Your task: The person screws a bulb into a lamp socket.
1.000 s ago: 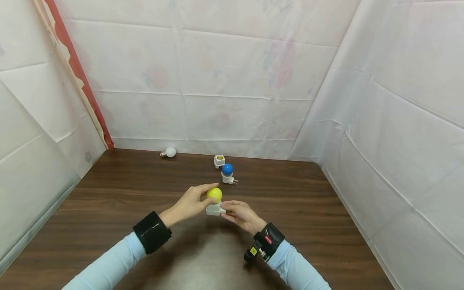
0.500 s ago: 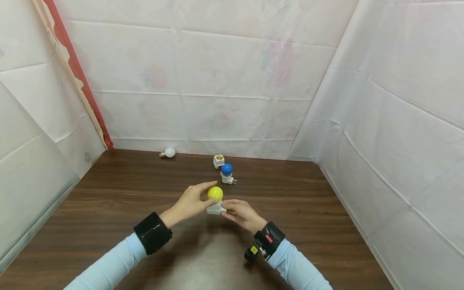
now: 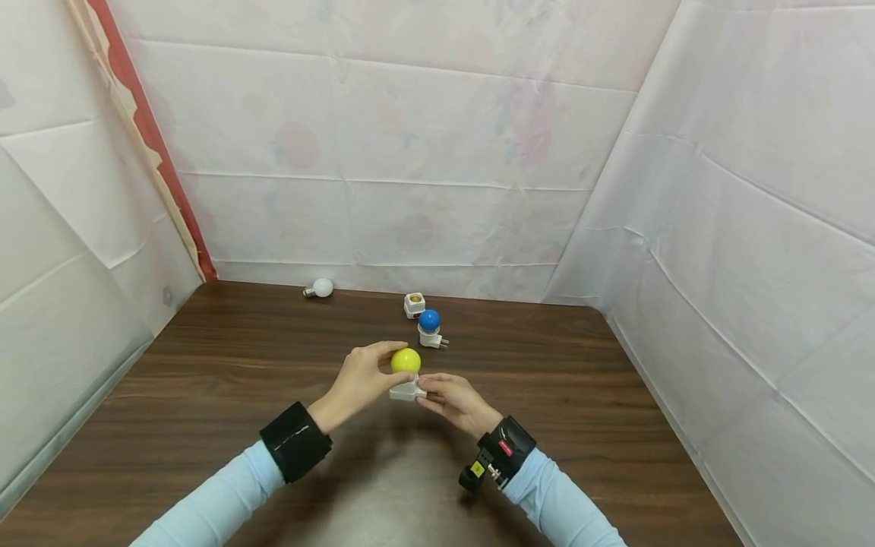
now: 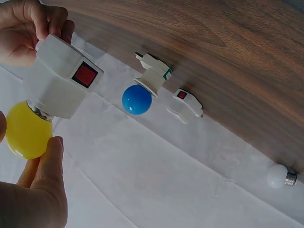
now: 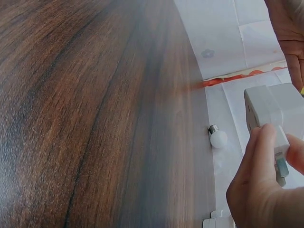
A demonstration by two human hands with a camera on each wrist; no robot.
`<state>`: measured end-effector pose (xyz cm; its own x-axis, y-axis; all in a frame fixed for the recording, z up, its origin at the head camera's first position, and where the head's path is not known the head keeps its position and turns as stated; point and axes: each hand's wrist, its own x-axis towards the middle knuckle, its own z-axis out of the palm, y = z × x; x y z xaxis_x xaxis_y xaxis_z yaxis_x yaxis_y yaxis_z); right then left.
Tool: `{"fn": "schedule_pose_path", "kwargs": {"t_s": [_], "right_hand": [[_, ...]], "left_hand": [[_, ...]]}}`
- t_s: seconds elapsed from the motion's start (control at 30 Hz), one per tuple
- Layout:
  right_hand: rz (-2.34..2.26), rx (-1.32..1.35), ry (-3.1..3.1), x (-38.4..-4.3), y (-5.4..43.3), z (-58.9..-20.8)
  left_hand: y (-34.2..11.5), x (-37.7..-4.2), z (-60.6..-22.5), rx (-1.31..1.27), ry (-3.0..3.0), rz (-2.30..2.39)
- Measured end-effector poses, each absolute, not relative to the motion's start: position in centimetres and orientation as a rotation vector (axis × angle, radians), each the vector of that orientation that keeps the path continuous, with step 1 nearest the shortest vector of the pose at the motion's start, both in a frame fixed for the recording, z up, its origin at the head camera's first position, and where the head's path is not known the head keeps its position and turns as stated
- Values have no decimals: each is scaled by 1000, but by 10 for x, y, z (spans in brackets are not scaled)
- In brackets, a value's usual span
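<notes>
Near side: both sleeved forearms reach in over the table (image 3: 205,395), black bands on the wrists. Left hand (image 3: 358,384) pinches the yellow bulb (image 3: 406,360) between thumb and fingers; right hand (image 3: 459,406) pinches the plug end of the white switched socket (image 3: 405,392). The bulb sits upright atop the socket, mid-table, and the pair looks held off the wood. Left wrist view shows some of the metal screw base (image 4: 39,112) outside the socket, so the bulb seems not fully seated.

Step in hand looks like turning bulb against socket. Best done with the socket steady, bulb in line with the opening, light grip on the glass, small wrist turns, no tilting so the thread doesn't cross.

Room: widest left, right and near. Just beyond the hands stands the blue bulb (image 3: 429,320) in its plug-in socket (image 3: 428,339), easily bumped. Behind it, an open-topped socket (image 3: 413,306); far left, a white bulb (image 3: 323,287) lies close to the far edge. White sheeting (image 3: 424,220) closes off the far side.
</notes>
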<state>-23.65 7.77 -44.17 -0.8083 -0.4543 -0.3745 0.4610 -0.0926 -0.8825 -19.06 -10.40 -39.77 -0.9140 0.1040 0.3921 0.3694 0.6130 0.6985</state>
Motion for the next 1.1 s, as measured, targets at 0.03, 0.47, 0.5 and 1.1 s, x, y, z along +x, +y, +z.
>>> {"fn": "schedule_pose_path", "kwargs": {"t_s": [0.03, 0.47, 0.5, 1.1], "right_hand": [[-1950, 6, 1583, -237, 78, -442], [-1926, 3, 1600, -238, 79, -445], [-1925, 5, 1601, -238, 79, -445], [-1927, 22, 1603, -235, 81, -446]], "left_hand": [[-104, -191, -398, -382, -2531, -1205], [-116, -201, -395, -581, -2616, -1439], [-117, -202, -395, -609, -2622, -1462], [-117, -200, -400, -628, -2605, -1516]]}}
